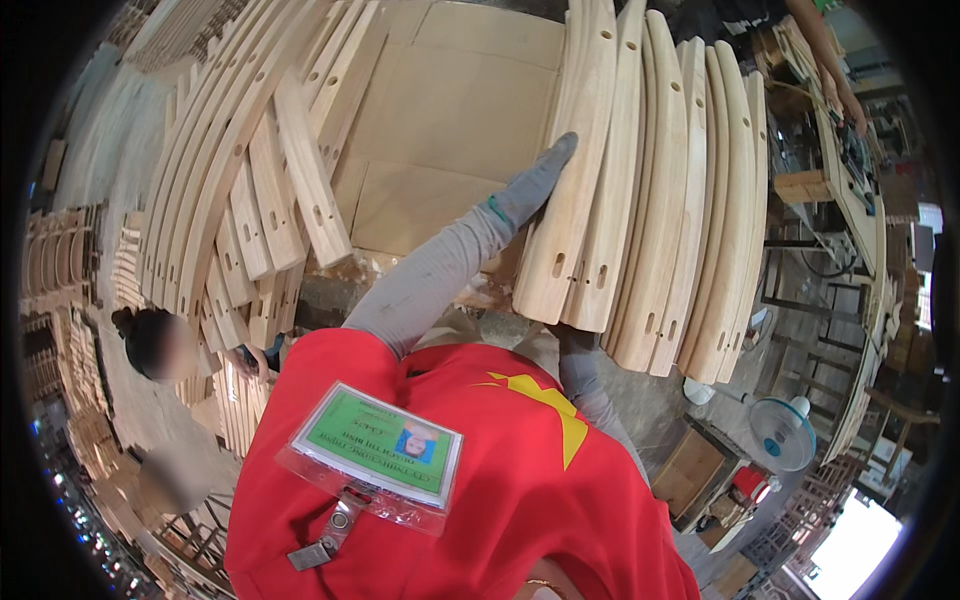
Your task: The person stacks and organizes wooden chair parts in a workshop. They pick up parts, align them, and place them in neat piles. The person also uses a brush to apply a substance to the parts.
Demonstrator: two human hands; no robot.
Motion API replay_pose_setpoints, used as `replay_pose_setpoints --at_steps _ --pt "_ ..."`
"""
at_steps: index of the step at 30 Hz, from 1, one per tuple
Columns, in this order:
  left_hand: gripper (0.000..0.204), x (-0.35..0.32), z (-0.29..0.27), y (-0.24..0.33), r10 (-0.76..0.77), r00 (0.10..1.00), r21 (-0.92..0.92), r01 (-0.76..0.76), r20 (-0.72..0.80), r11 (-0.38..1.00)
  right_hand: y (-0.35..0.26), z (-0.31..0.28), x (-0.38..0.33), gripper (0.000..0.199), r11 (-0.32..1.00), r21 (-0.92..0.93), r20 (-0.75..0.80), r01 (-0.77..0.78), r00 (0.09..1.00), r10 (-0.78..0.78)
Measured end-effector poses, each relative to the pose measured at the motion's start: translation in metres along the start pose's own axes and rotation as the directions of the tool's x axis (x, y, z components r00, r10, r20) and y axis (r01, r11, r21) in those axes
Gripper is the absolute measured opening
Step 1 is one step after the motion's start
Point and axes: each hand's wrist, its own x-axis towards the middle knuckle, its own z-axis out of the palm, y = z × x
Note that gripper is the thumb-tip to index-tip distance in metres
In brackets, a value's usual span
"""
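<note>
My left hand, in a grey glove, reaches across to the right-hand row of pale wooden slats. Its fingers are stretched out along the left side of the outermost curved slat, touching it. Several similar slats lie side by side to its right, with slots near their close ends and round holes farther up. Of my right hand only a dark grey part shows below the slats' close ends; its fingers are hidden under the wood.
A cardboard sheet lies between the right row and a left stack of slats, where shorter pieces rest at an angle. A fan stands at right. A co-worker is at left; another person's arm shows top right.
</note>
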Motion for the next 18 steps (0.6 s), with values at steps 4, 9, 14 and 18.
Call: replay_pose_setpoints --at_steps 4,9,14,18 --pt "0.09 0.004 0.0 0.0 -0.073 0.993 0.025 0.076 -0.09 0.997 -0.012 0.005 0.01 0.028 1.0 0.021 0.039 0.023 0.999 -0.024" --pt "0.101 0.011 0.002 -0.004 -0.048 0.992 0.03 0.051 -0.116 0.998 -0.022 0.005 0.015 0.028 0.999 0.042 0.08 0.034 0.996 -0.037" --pt "0.1 0.001 0.003 0.007 -0.07 0.997 -0.02 0.069 -0.017 0.997 -0.028 0.002 0.014 0.029 0.997 0.077 0.119 0.031 0.992 -0.04" --pt "0.093 -0.003 0.006 0.004 -0.047 0.999 0.01 0.048 -0.018 0.999 -0.032 -0.007 0.002 0.029 0.995 0.099 0.175 -0.018 0.985 0.001"
